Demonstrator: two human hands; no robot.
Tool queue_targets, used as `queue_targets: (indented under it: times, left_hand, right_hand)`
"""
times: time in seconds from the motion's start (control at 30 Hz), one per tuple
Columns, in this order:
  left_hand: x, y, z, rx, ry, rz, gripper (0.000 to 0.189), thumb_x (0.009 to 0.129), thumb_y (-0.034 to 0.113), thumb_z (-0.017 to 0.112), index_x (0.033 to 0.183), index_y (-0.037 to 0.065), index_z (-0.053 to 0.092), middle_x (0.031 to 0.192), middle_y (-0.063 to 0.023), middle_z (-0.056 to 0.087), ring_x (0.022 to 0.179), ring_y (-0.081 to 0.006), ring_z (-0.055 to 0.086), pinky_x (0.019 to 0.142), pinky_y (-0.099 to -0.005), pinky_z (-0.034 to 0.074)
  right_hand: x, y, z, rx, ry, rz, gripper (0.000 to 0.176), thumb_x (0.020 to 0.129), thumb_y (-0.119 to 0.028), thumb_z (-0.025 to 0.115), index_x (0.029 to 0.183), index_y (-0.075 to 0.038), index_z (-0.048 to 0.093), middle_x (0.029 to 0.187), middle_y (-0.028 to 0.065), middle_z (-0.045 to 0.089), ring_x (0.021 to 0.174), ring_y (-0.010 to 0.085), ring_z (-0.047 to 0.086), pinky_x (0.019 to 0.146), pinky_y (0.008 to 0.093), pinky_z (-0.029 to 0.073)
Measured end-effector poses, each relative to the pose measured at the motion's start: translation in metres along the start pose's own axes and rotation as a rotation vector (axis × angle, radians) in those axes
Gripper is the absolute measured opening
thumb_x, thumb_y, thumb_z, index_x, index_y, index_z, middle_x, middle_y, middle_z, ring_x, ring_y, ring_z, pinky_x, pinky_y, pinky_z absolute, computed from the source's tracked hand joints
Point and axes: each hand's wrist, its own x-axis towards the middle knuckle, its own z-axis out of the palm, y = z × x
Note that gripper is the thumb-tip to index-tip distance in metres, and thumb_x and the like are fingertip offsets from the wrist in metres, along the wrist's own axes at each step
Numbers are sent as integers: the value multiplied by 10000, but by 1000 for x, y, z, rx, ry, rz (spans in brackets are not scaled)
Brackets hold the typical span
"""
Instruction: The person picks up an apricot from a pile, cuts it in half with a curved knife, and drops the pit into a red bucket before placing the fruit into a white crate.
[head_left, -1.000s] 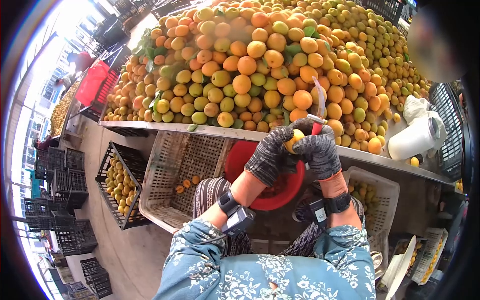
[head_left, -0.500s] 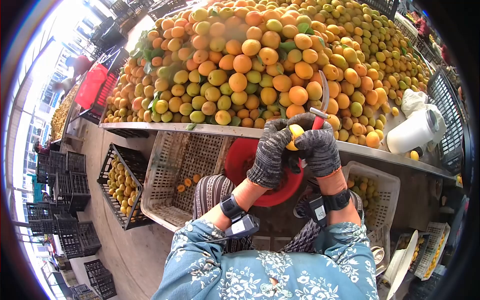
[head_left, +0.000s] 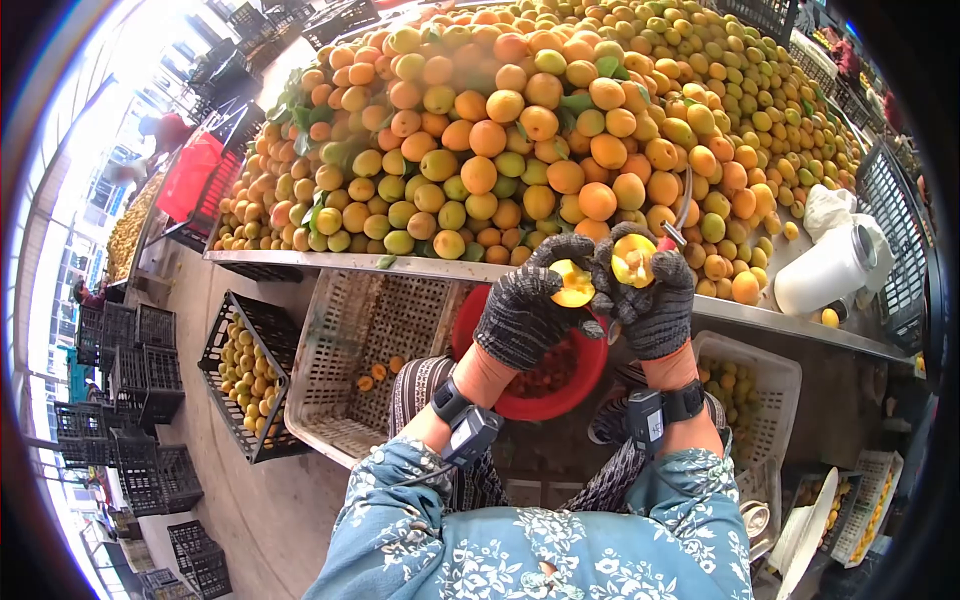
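Observation:
My left hand (head_left: 525, 310), in a dark grey knitted glove, pinches an apricot half (head_left: 573, 285) with its yellow cut face showing. Right beside it, my gloved right hand (head_left: 658, 312) holds the other apricot half (head_left: 632, 261), cut side up, with what looks like the stone in its middle. A curved knife (head_left: 686, 205) with a red handle also sits in my right hand, its blade pointing away from me; the grip is mostly hidden. Both hands are above a red basin (head_left: 545, 405) holding dark reddish pieces, and just before the heap of apricots (head_left: 480, 175).
A metal table edge (head_left: 400, 268) runs across in front. Below left stand a pale crate (head_left: 335, 340) with a few apricot halves and a black crate (head_left: 285, 385) of fruit. Another pale crate (head_left: 775, 385) is at right. A white jug (head_left: 820, 265) lies on the table.
The apricot, held together between both hands before, is now apart in two halves, one per hand. My right hand and the knife have shifted right. The basin's contents show more.

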Motion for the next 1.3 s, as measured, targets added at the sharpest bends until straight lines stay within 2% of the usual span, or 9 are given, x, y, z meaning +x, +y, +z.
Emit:
queue_targets:
  times: [0.1, 0.2, 0.27, 0.37, 0.6, 0.77, 1.0, 1.17, 1.3]
  left_hand:
    - [-3, 4, 2, 282, 120, 62, 426, 842, 165, 591, 1222, -5, 500, 1100, -142, 593, 996, -264, 607, 861, -380, 523]
    - [-7, 12, 5, 981, 125, 294, 384, 870, 202, 574, 1193, 1, 528, 1088, -140, 608, 988, -263, 603, 889, -359, 501]
    - [-11, 22, 4, 1454, 43, 494, 358, 890, 234, 569, 1167, 8, 546, 1043, -143, 624, 930, -262, 622, 834, -351, 522]
    - [-27, 52, 2, 363, 174, -19, 239, 880, 229, 574, 1011, 32, 599, 797, -151, 635, 621, -224, 610, 543, -280, 496]
    - [-122, 140, -66, 1610, 673, -139, 236, 882, 151, 625, 1073, 14, 634, 888, -47, 660, 791, -140, 616, 739, -260, 516]
    - [-90, 98, -21, 1026, 606, 122, 280, 926, 240, 607, 1137, 57, 627, 993, -29, 644, 887, -111, 594, 833, -256, 486]
    - [-1, 12, -20, 709, 416, -232, 360, 937, 369, 573, 1094, 50, 628, 956, -54, 676, 839, -144, 644, 709, -263, 533]
    - [12, -8, -33, 376, 434, -225, 329, 932, 369, 580, 1044, 63, 629, 868, -41, 675, 728, -137, 640, 610, -248, 530]
    - [8, -7, -34, 253, 416, -316, 272, 904, 351, 615, 987, 92, 616, 779, -41, 650, 554, -149, 593, 459, -243, 475]
  right_hand:
    - [2, 1, -6, -71, -85, 0, 508, 771, -301, 617, 1175, -6, 526, 1040, 186, 609, 796, 292, 621, 590, 373, 559]
    - [7, 11, -18, -1041, 154, -263, 427, 710, -215, 599, 1060, 28, 591, 990, 186, 646, 891, 291, 636, 759, 390, 542]
    - [9, 9, -37, -591, 75, -127, 420, 704, -203, 599, 1053, 31, 597, 989, 197, 648, 880, 282, 641, 754, 384, 546]
    - [6, 3, -4, -194, -67, 7, 416, 696, -170, 593, 1054, 41, 599, 987, 215, 650, 805, 263, 651, 692, 365, 556]
    - [-6, -2, 19, -275, -123, 27, 466, 675, -160, 601, 1079, 73, 583, 951, 215, 654, 527, 223, 599, 443, 276, 502]
    - [-5, 7, 20, -338, -87, 13, 462, 678, -160, 613, 1077, 71, 589, 915, 187, 661, 490, 200, 579, 441, 264, 490]
    - [-9, -12, 15, -637, -52, 93, 428, 704, -166, 614, 1070, 56, 602, 833, 132, 667, 424, 142, 534, 387, 235, 424]
    - [1, -13, 18, -697, -6, 33, 383, 695, -33, 644, 1072, 34, 639, 995, 68, 669, 939, 146, 621, 854, 264, 494]
    - [10, -6, 14, -687, -1, 2, 301, 756, -29, 637, 1052, 27, 644, 969, 67, 675, 896, 148, 630, 811, 262, 500]
